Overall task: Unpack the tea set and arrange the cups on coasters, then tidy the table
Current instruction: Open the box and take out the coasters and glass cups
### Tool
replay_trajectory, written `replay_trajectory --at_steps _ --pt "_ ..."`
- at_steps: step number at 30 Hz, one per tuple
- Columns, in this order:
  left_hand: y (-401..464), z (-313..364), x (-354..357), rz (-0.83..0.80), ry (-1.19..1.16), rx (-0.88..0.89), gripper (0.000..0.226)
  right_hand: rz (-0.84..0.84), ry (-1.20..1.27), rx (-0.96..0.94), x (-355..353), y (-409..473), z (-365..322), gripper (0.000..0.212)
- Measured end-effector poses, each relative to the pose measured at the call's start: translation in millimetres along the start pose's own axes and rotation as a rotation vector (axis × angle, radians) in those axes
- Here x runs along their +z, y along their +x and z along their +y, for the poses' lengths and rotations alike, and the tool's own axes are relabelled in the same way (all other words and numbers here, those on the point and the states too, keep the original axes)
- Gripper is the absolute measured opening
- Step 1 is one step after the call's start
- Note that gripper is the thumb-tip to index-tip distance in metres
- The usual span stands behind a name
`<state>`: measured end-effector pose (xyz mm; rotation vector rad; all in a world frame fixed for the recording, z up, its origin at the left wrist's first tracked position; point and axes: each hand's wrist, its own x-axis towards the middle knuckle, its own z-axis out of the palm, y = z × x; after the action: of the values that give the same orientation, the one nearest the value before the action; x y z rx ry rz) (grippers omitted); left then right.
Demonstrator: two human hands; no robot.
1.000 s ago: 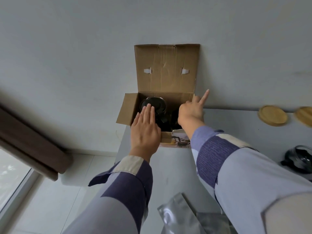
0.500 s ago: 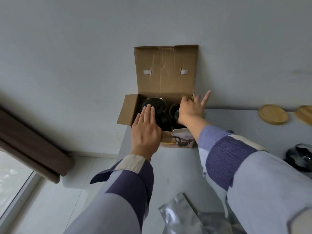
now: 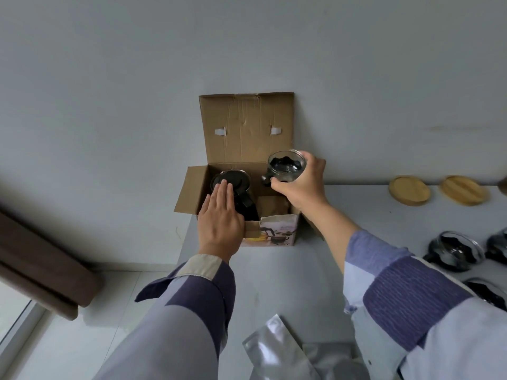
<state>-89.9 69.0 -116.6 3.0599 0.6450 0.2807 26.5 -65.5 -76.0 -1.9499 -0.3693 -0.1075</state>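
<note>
An open cardboard box [image 3: 247, 127] stands at the table's far left corner, its lid flap up against the wall. A dark glass teapot [image 3: 233, 185] sits in the box's left half. My left hand [image 3: 219, 223] lies flat on the box's front edge, fingers touching the teapot. My right hand [image 3: 301, 185] holds a glass cup [image 3: 285, 167] with dark packing inside, lifted above the box's right side. Two round wooden coasters [image 3: 410, 190] [image 3: 463, 190] lie by the wall at the right. Three more glass cups [image 3: 455, 250] [image 3: 498, 246] [image 3: 485, 290] stand at the right edge.
Silver foil bags [image 3: 277, 349] lie on the grey table [image 3: 274, 283] near me. The table's left edge drops to a white tiled floor [image 3: 90, 311]. A dark brown curtain [image 3: 35, 259] hangs at the far left beside a window.
My right hand reached into the box's right side, closed on a glass cup and lifted it out. My left hand stayed on the box front.
</note>
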Motion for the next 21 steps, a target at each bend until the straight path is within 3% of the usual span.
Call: replay_trajectory --at_steps 5,15,21 --pt "-2 0 -1 -0.004 0.013 0.0 0.06 -0.026 0.1 0.052 -10 -11 5 0.078" --pt "1 4 -16 -0.094 0.013 -0.02 0.062 0.014 0.073 0.112 -53 -31 19 0.085" --pt "-4 56 -34 -0.02 0.041 0.044 0.057 0.053 0.041 0.14 -111 -49 34 0.083"
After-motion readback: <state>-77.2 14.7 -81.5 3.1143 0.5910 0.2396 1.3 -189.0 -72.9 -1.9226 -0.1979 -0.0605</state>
